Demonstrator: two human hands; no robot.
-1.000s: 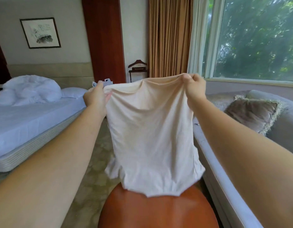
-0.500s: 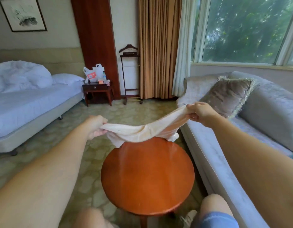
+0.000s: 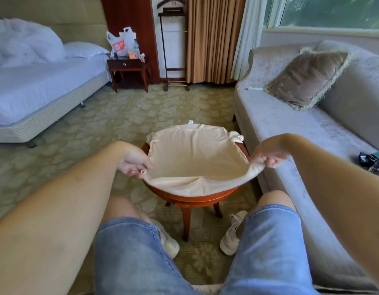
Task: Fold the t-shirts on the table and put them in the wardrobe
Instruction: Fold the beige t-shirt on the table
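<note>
A cream t-shirt [image 3: 195,154] lies spread over the small round wooden table [image 3: 190,199] in front of my knees, collar end at the far side. My left hand [image 3: 135,163] pinches the near left corner of its hem, just above the table's left edge. My right hand [image 3: 269,155] grips the near right corner, lifted a little above the table's right edge. The near hem sags over the table's front rim. No wardrobe is in view.
A grey sofa [image 3: 290,124] with a fringed cushion [image 3: 307,77] runs along the right, close to the table. A bed [image 3: 35,88] stands at the left, a nightstand [image 3: 129,71] with bags and a valet stand [image 3: 173,39] at the back. Patterned carpet lies between.
The shirt came down from being held up in the air and now lies spread on the table. Both hands moved down and towards me, holding its near corners; my view tilted downward.
</note>
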